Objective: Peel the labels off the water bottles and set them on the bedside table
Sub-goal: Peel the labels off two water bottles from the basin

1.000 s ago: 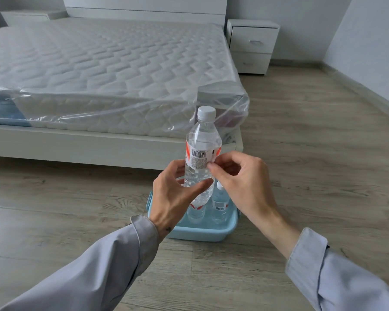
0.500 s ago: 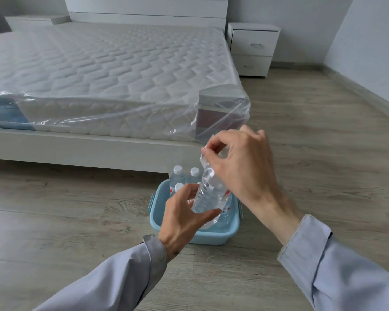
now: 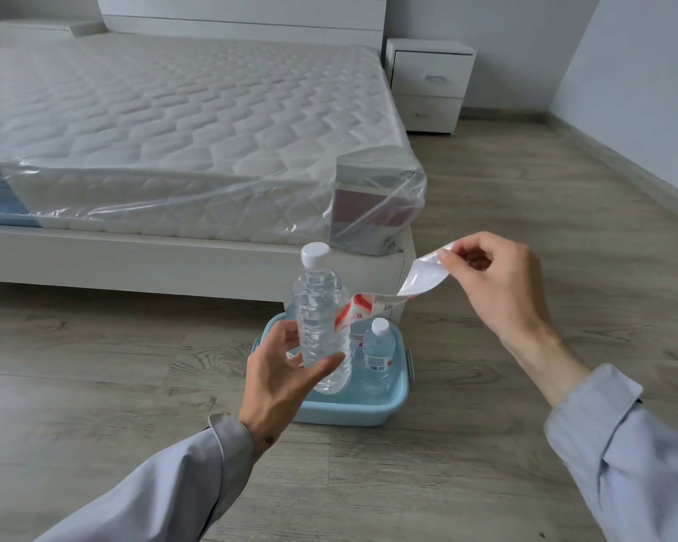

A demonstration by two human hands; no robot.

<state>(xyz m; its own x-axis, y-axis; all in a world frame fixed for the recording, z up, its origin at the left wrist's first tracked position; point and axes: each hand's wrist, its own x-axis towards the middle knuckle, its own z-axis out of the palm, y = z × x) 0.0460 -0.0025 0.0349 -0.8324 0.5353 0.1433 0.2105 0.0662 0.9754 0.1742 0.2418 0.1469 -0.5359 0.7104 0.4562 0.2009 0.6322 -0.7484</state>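
My left hand (image 3: 286, 379) grips the lower half of a clear water bottle (image 3: 318, 311) with a white cap, held upright over a light blue tub (image 3: 353, 414) on the floor. My right hand (image 3: 498, 281) pinches the free end of the red and white label (image 3: 394, 291), stretched out to the right. The label's other end still clings to the bottle's side. Another small bottle (image 3: 377, 354) with its label on stands in the tub. The white bedside table (image 3: 429, 82) stands far back, right of the bed.
A bed with a plastic-wrapped mattress (image 3: 181, 123) fills the left and centre; its frame corner sits just behind the tub. Wood-look floor runs between the bed and the right wall (image 3: 642, 91). A second white bedside table (image 3: 36, 31) shows at the far left.
The bottle went from upright to tilted and back to upright. My right hand has pulled the label off around the bottle and out to the right.
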